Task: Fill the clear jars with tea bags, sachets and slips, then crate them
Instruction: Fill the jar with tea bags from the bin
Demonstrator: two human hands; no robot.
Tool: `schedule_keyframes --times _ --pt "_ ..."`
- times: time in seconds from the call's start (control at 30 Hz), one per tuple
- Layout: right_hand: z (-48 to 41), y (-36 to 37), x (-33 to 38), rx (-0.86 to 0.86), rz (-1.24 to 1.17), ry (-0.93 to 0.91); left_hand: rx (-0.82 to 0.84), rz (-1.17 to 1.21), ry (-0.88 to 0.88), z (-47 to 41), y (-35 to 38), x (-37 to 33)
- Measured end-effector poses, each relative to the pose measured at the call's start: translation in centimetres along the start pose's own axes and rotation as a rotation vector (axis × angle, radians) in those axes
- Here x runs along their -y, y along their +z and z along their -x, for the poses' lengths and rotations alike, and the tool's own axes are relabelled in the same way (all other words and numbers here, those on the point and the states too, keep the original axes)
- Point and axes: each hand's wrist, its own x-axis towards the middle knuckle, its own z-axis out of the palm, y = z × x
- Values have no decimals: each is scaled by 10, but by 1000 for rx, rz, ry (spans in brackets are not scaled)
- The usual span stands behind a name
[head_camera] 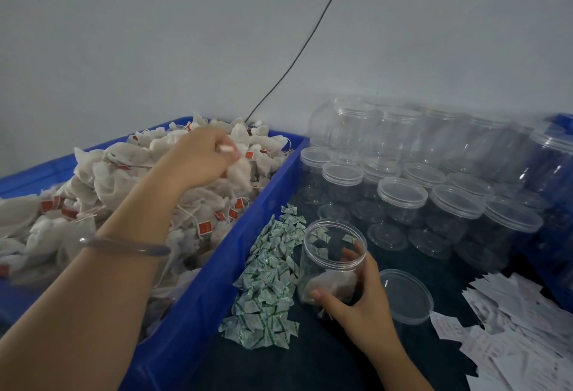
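Reaching into the big blue plastic crate (pixel 204 307) that fills the left half of the frame, our left hand (pixel 201 158) lies on the heap of white mesh tea bags (pixel 117 180), its fingers curled round a clump near the top. At the upper right, rows of lidded clear plastic jars (pixel 403 192) stand empty on the dark table (pixel 310 359), and a drift of white paper slips (pixel 511 328) fills the lower right corner. Between crate and jars runs a pile of green-and-white sachets (pixel 269 282).

Just right of that pile, our right hand (pixel 356 294) wraps thumb and fingers round the open clear jar (pixel 333 254). It rests near upright, mouth up, with what looks like a tea bag or two at its bottom. Its loose clear lid (pixel 406 294) lies flat beside the hand.

We judge that the coming move turns on one relation. The jar's mouth lies down and to the right of the left hand, across the crate's right wall, so the clump must clear that wall and drop along the jar's upright axis. The right hand only steadies.

The red paper tags (pixel 204 228) carry white marks too small to read, and the print on the sachets and slips is blurred.
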Motion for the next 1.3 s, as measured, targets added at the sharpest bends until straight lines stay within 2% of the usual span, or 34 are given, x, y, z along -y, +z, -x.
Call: schedule_keyframes --times 0.07,0.13,0.2,0.27,0.37,0.47,0.53,0.6,0.7,0.8,0.87,0.93,1.17,1.3 --pt "0 0 1 3 4 -11 -80 355 58 6 5 -16" --pt "0 0 4 -1 17 -19 -17 647 97 14 15 -34" --pt "0 1 9 -7 14 -11 101 743 145 23 32 -48" --pt "0 2 12 -8 -3 -13 222 718 192 30 53 -57" --pt "1 1 11 7 -23 -18 403 502 262 38 82 -60" --pt "1 1 10 16 -4 -18 509 78 454 42 99 -61" --pt "1 0 10 10 7 -16 534 28 523 45 102 -65" --pt "1 1 10 1 11 -5 501 72 519 44 96 -68" --pt "0 1 10 -3 14 -9 327 49 411 29 75 -57" --pt "1 2 10 -1 15 -16 207 -244 134 6 51 -24" --pt "1 2 9 4 10 -14 262 -449 -72 -1 38 1" --pt "0 2 9 7 1 -8 351 -562 -192 -2 31 17" --pt "2 1 6 3 6 -23 375 -928 -292 -1 38 17" --pt "3 1 6 6 3 -16 386 -977 -322 -3 40 16"
